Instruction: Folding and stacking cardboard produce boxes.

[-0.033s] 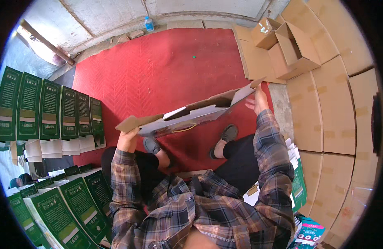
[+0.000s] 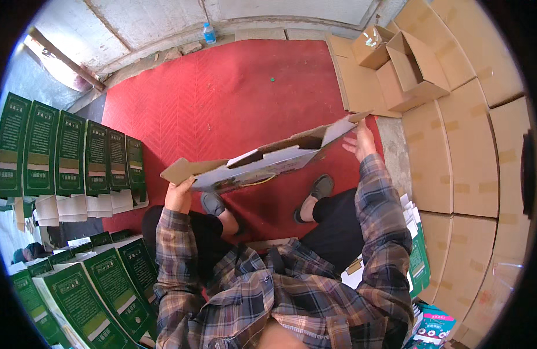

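A partly folded cardboard carton [image 2: 292, 157], with a pale printed outside, brown inner flaps and a thin yellow cord handle, spans the space between my hands above my feet. It is tilted, its right end higher. My left hand [image 2: 179, 195] pinches the left end beside a brown end flap. My right hand [image 2: 361, 141] holds the far right end at the flap, its lower fingers loosely spread. The side of the carton turned away from me is hidden.
Green printed boxes [image 2: 71, 154] stand in rows at left, more green boxes [image 2: 117, 285] below. Stacked brown cartons [image 2: 460, 145] line the right, near an open brown box [image 2: 416, 72]. A red mat [image 2: 239, 87] covers the floor; a plastic bottle [image 2: 208, 35] stands by the wall.
The carton's left end, with my left hand, has shifted very slightly left and up. Its front face has turned a little. Everything else stays put.
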Tool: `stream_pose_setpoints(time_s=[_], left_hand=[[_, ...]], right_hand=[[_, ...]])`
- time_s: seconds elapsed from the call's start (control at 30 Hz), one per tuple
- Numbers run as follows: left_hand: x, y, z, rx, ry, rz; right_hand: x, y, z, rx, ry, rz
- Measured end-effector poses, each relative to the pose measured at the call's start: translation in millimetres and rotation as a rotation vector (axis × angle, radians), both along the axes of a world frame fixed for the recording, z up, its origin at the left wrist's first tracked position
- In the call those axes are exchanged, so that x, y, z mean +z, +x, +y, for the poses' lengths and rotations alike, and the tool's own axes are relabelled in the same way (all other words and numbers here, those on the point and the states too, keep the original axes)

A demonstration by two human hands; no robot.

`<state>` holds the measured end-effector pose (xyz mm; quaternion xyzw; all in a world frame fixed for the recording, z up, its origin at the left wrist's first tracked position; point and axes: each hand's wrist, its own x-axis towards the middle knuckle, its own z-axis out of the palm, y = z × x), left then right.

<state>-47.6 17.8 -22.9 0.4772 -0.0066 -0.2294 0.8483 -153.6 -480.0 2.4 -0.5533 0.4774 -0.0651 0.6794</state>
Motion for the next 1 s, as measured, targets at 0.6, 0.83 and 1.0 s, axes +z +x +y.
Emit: stream_pose_setpoints(time_s=[0.6,0.83,1.0], left_hand=[[15.4,-12.8,-14.6,-0.058,0.341,-0.073],[20.8,-8.5,-18.2,0.223,0.386,-0.203],[31.5,-4.2,-19.1,0.455,0.450,-0.235]], right_hand=[[15.4,35.4,91.7,0.333,-1.044,0.103],[14.9,22.4,82.6,0.233,-0.831,-0.427],[33.8,-1.7,79.8,0.263,-0.328,-0.558]])
